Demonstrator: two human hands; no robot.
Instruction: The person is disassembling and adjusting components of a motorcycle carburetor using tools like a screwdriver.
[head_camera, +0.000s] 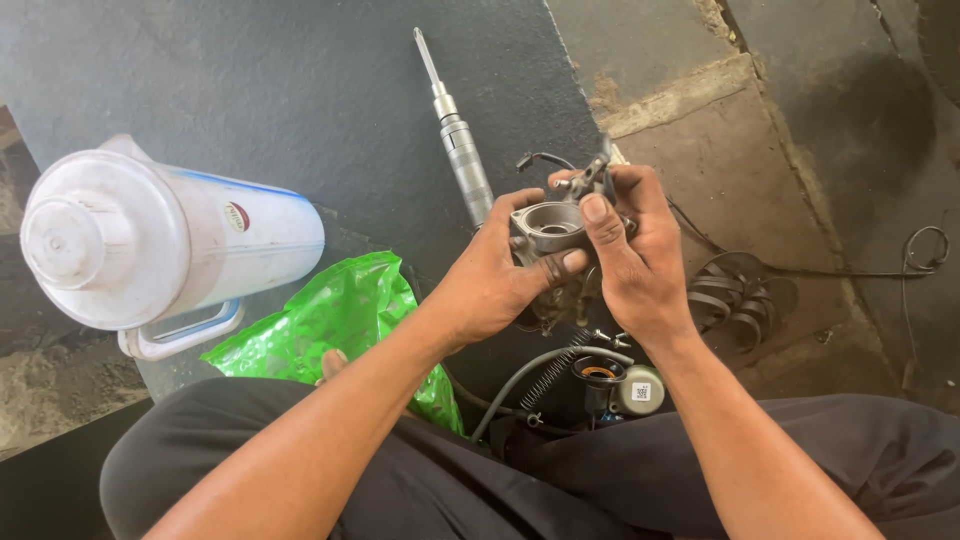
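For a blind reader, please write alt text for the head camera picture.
Two bare hands, left hand and right hand, hold a grey metal carburetor above the lap. Around them on the dark floor lie a white jug, a green bag, a metal shaft and black cables.

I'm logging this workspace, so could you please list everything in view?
Carburettor body: one, grey metal, held in both hands.
Long tool: one, silver, on the dark floor above the hands.
Jug: one, white with lid, lying at left.
Plastic bag: one, green, beside the jug.
Hose with spring: one, grey, below the hands.
Sandal: one, black, at right.
Cable: one, black, far right.
Left hand: grip on the carburettor.
Right hand: grip on the carburettor.
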